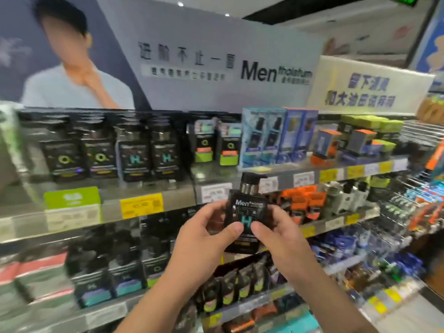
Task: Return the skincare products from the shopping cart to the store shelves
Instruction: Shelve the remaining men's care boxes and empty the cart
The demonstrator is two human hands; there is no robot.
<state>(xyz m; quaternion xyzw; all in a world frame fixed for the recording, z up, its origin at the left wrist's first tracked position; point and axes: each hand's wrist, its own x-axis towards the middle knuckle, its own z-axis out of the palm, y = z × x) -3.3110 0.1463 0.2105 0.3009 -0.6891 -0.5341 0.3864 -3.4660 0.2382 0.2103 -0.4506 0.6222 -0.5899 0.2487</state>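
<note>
A black pump bottle (245,212) marked "Men" and a teal "H" is held upright in mid-air in front of the store shelves, its black pump head and silver collar rising above the fingers. The left hand (206,233) grips the bottle's left side, thumb pressed across the lower front of the label and fingers curled behind. The right hand (276,233) grips the right side in the same way, its thumb meeting the label just beside the left thumb. Both forearms reach up from the bottom edge of the view.

Directly behind the bottle runs the front edge of the top shelf (182,195), lined with yellow and white price tags (141,205). On that shelf, toward its left end, stand rows of matching black bottles (134,156), some with a green ring mark and others with the same teal "H". Near the shelf's middle stand small black boxes with green and orange tabs (216,146), and to their right tall blue boxes (276,135), then orange and green cartons (360,138) toward the right end.

The shelf below (336,222) carries orange packs (302,200) and white bottles (341,195) on its right half; its left half is dark and blurred. Lower shelves hold dark sachets (240,282) and blue packs (348,243), blurred. Above the shelving hangs a grey "Men" brand banner (216,68) showing a person in a white shirt, with a white sign in blue lettering (367,87) beside it.
</note>
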